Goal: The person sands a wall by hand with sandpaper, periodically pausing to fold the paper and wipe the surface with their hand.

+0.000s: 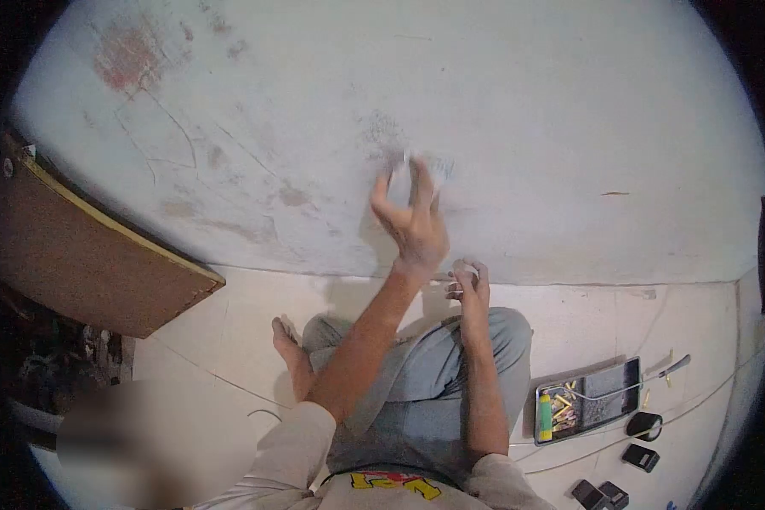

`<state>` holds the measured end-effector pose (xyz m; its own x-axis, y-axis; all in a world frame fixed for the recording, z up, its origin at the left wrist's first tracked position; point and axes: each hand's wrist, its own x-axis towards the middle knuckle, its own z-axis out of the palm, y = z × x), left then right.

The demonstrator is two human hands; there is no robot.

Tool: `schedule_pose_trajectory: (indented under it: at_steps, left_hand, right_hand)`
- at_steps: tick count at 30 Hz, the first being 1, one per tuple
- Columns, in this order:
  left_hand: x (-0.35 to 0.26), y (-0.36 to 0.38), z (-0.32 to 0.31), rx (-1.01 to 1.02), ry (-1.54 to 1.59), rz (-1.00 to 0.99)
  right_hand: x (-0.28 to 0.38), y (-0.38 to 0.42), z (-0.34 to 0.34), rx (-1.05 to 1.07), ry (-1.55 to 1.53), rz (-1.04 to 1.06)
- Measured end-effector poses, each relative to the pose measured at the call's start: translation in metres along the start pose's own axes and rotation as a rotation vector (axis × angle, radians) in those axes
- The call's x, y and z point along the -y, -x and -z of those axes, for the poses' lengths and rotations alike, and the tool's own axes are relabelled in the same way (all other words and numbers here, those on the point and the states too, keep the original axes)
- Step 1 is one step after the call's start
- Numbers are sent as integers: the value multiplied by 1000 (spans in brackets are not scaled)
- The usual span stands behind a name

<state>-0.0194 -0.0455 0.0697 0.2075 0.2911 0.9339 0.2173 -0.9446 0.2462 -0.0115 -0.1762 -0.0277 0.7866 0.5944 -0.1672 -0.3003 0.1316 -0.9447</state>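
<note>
My left hand (412, 225) reaches up to the pale painted wall (527, 110), its thumb and fingers bent around a small whitish piece (406, 159) at the surface. Motion blurs the fingertips, and what the piece is cannot be made out. Just above them the wall carries a dark speckled smudge (378, 129), with faint blue marks (442, 167) to the right. Lower down, my right hand (472, 287) is raised over my right knee, close to the foot of the wall. Its fingers are curled and look whitish at the tips; anything inside them is hidden.
A black tray (537, 425) on the tiled floor at right holds yellow pieces (563, 406) and a green tube (546, 415). A bent rod (612, 393) lies across it. Nearby are a black roll (644, 426) and a cable (697, 415). A brown board (102, 238) leans at left.
</note>
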Motion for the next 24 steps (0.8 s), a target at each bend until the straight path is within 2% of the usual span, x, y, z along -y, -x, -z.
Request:
schedule_pose_trajectory:
  at_steps: [4, 8, 11, 12, 16, 19, 24]
  left_hand:
    - [-1, -13, 7, 20, -35, -20]
    - [18, 72, 10, 185, -104, 6]
    - [10, 90, 14, 236, -123, 72]
    - [11, 80, 9, 234, -118, 73]
    - [2, -21, 2, -45, 1, -80]
    - [3, -28, 5, -22, -46, -63]
    - [14, 68, 13, 100, -112, 48]
  right_hand:
    - [-2, -2, -1, -33, -17, 13]
    - [-3, -4, 0, -7, -4, -3]
    - [-8, -4, 1, -24, -16, 15]
    - [-5, -4, 2, -28, -13, 18]
    - [-4, -3, -1, -27, -10, 17]
    - [-3, -3, -1, -31, -22, 12]
    - [0, -4, 0, -23, -19, -4]
